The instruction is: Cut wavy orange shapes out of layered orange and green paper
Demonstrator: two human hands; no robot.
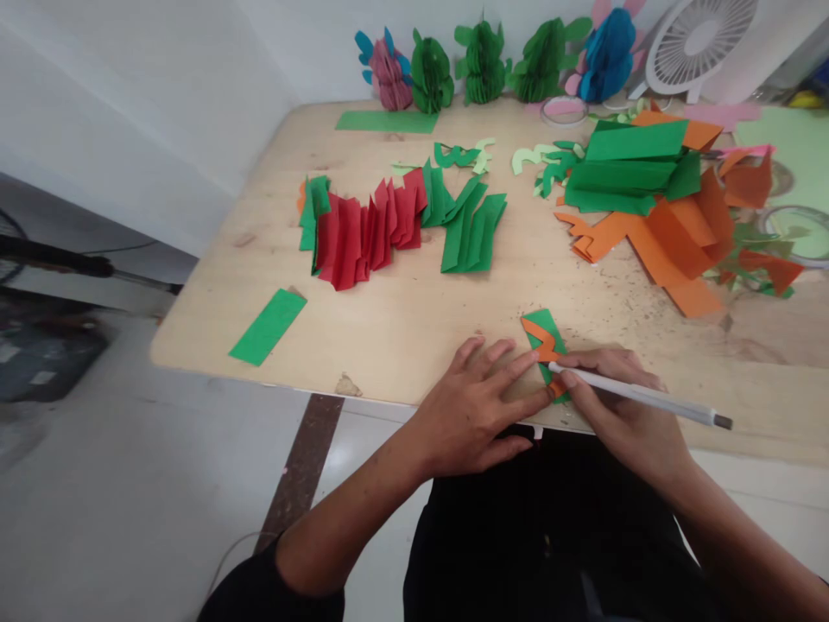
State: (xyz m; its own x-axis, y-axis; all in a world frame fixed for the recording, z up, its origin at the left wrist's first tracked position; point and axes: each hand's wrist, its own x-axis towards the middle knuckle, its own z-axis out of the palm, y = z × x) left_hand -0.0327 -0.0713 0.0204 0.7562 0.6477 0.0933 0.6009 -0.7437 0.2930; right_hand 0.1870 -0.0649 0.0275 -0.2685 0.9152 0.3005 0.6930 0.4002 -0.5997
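A small green paper piece [546, 320] lies near the table's front edge with an orange cut-out shape [545, 343] on top of it. My left hand [483, 402] lies palm down with its fingers spread, and its fingertips press on the orange shape. My right hand [625, 402] grips a white pen [641, 395], its tip touching the papers beside my left fingertips. The lower part of both papers is partly hidden by my fingers.
Folded red papers [356, 233] and green papers [472, 233] stand mid-table. Green strips [268, 326] lie left and back. Orange [680, 238] and green sheets [631, 168] pile up at right. Paper figures [483, 65] and a white fan [703, 39] line the back.
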